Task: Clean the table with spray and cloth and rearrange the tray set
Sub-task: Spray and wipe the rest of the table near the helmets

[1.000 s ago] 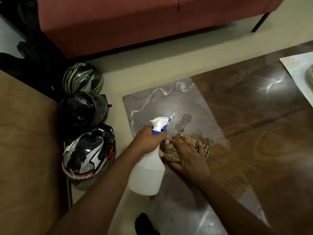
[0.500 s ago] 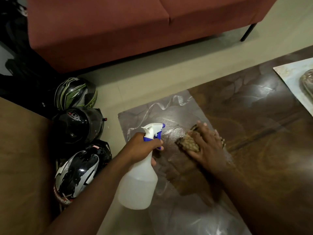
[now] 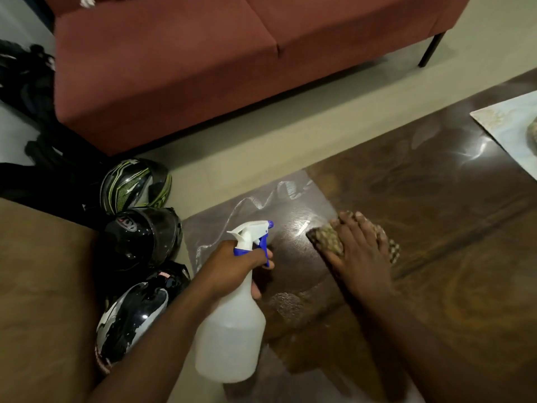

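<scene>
My left hand [image 3: 236, 264] grips the neck of a white spray bottle [image 3: 232, 333] with a blue and white trigger head, held over the left end of the glossy brown table [image 3: 436, 257]. My right hand [image 3: 359, 251] lies flat on a mottled tan cloth [image 3: 327, 239] and presses it onto the tabletop near the far left corner. Wet streaks shine on the surface beside the cloth. The corner of a pale tray [image 3: 505, 120] shows at the right edge of the table, with something on it mostly cut off.
Three motorcycle helmets [image 3: 139, 242] lie on the floor left of the table. A red sofa [image 3: 232, 53] stands behind, with a black leg at the right. A brown wooden surface [image 3: 43, 301] fills the lower left. Dark bags lie at far left.
My right hand has slid the cloth away from me and to the right across the tabletop, leaving a wet patch behind. The spray bottle stays in my left hand.
</scene>
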`<state>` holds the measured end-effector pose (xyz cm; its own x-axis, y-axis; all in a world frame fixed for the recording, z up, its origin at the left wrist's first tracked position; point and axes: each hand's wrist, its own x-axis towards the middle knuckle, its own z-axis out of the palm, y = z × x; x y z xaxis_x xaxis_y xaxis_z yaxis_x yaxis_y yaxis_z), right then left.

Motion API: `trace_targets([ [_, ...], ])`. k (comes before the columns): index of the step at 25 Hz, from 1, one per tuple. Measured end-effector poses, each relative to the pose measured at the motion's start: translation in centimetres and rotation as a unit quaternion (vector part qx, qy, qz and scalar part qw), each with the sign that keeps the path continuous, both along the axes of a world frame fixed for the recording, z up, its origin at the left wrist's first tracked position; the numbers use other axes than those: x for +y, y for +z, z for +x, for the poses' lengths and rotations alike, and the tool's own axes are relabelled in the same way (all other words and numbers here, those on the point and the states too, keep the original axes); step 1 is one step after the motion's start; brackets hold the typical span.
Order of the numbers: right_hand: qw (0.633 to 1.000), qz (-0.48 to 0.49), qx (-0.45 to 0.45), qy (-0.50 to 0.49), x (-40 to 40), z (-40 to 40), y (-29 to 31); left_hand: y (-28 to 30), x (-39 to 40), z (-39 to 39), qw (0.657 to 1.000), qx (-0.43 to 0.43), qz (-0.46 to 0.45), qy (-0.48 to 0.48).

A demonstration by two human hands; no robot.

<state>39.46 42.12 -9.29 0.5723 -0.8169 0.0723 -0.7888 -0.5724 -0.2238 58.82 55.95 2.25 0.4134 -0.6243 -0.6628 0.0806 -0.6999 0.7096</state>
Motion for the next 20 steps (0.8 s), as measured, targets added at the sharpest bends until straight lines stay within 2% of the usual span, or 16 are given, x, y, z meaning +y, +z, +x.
trace_targets([
  [1,0.999,0.012,-0.007,-0.029,-0.9,2.3,0.2,-0.2,-0.4,0.0,1.0,-0.007,0.001,0.006],
  [2,1.0,0.011,-0.021,-0.017,-0.9,4.7,0.2,-0.3,-0.7,-0.2,1.0,-0.011,0.003,0.014],
  [4,0.993,-0.009,-0.037,0.115,1.5,6.7,-0.6,-0.3,-1.2,-0.9,0.999,-0.021,0.017,0.026],
  [6,0.971,-0.005,-0.026,0.236,3.1,4.5,-1.0,0.4,-1.6,-1.4,0.999,-0.02,0.027,0.025],
  [8,0.979,-0.016,-0.041,0.2,-0.2,2.7,-0.6,1.1,-2.5,-1.1,0.999,-0.011,0.008,0.031],
  [12,0.999,0.013,-0.035,-0.005,-6.4,8.6,-0.1,-0.2,-4.1,1.3,1.0,-0.005,-0.011,0.027],
  [13,0.999,0.001,-0.038,-0.012,-5.9,10.5,-0.3,-0.9,-4.2,2.0,1.0,-0.002,-0.01,0.017],
  [15,0.996,-0.021,-0.044,0.075,-3.9,12.2,-0.7,-2.2,-3.7,3.4,1.0,0.004,-0.005,0.017],
  [17,0.983,-0.032,-0.032,0.176,-2.6,9.8,-1.4,-2.7,-3.6,4.1,1.0,0.003,0.003,-0.001],
  [18,0.98,-0.025,-0.026,0.196,-3.2,8.2,-1.5,-2.5,-3.4,4.4,1.0,0.003,0.008,-0.002],
  [20,0.992,-0.003,-0.042,0.116,-5.7,7.6,-0.7,-1.8,-3.2,5.1,1.0,0.009,0.002,0.0],
])
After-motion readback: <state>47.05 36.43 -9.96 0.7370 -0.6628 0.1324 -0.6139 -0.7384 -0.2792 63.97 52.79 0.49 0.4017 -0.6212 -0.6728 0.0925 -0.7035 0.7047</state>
